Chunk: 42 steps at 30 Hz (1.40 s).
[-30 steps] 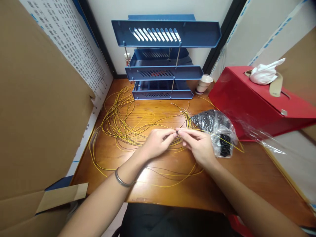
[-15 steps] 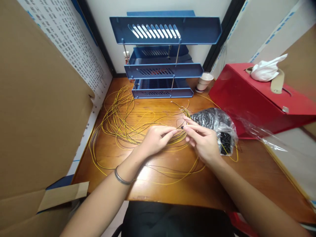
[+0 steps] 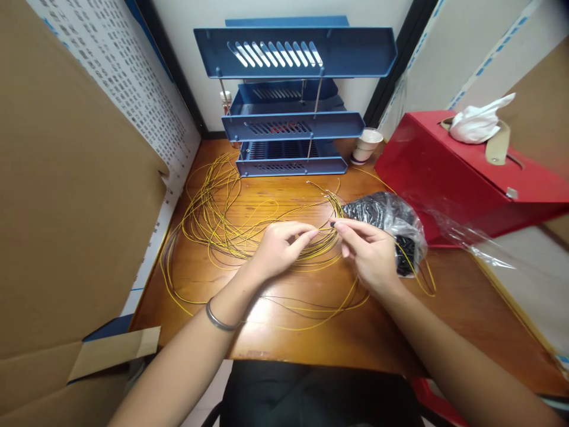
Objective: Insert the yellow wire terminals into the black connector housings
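Thin yellow and brown wires [image 3: 213, 207] lie in loose loops on the wooden table, their ends bunched near the centre. My left hand [image 3: 287, 244] pinches a wire between thumb and index finger. Just right of it, my right hand [image 3: 367, 246] is closed on a small black piece [image 3: 332, 225] at its fingertips. A narrow gap separates the two sets of fingertips. Behind my right hand is a clear plastic bag of black items [image 3: 377, 210].
A blue three-level tray rack [image 3: 293, 126] stands at the back, with a paper cup [image 3: 367, 145] beside it. On the right is a red box [image 3: 448, 172] with tissue on top. Cardboard [image 3: 75, 196] rises along the left.
My right hand has moved slightly right and up with the black piece, away from my left fingertips. Its fingers have drawn closer together. The wire loop near the bag has shifted.
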### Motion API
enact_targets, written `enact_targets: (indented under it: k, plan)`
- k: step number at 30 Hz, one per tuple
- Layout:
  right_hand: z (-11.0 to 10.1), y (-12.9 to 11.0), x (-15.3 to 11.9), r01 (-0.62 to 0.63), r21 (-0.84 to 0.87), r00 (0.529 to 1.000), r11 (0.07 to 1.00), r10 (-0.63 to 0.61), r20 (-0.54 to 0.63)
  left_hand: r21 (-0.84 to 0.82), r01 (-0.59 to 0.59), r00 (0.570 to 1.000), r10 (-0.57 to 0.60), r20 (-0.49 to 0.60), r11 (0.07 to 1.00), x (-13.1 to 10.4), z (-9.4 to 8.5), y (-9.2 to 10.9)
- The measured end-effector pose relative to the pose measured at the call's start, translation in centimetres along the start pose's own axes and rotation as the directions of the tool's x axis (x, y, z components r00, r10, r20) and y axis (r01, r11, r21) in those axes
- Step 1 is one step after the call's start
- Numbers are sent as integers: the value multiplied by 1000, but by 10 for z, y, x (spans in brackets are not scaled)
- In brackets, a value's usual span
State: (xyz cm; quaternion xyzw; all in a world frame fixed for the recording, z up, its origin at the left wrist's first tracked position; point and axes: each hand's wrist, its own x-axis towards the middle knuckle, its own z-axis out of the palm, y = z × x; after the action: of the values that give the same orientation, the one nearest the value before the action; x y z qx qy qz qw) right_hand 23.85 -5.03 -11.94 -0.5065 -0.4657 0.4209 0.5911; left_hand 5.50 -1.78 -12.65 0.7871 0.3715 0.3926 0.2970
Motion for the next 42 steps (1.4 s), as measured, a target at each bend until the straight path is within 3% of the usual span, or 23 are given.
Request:
enact_targets:
  k: [5, 12, 22, 31, 37, 42]
  plan:
    - [-1, -2, 1, -9, 11, 1000, 1000, 9, -10, -13, 18, 1000, -18, -19, 1000, 1, -1, 1]
    - [2, -2, -2, 17, -14, 1000, 1000, -17, 3, -157, 121, 992, -125, -13, 980, 0, 4, 2]
    - [1, -5, 0, 127, -113, 990, 985, -132, -38, -283, 171, 982, -188, -32, 944, 1, 2, 4]
    - [-6, -2, 1, 256, -219, 964, 942, -265, -16, -336, 192, 972, -226, -64, 922, 2, 2, 2]
    - [-7, -4, 1, 262, -236, 961, 936, -276, -26, -375, 200, 964, -251, -92, 905, 1, 5, -1]
    - [-7, -3, 1, 265, -245, 961, 933, -277, -17, -325, 159, 978, -193, -77, 932, 1, 4, 2]
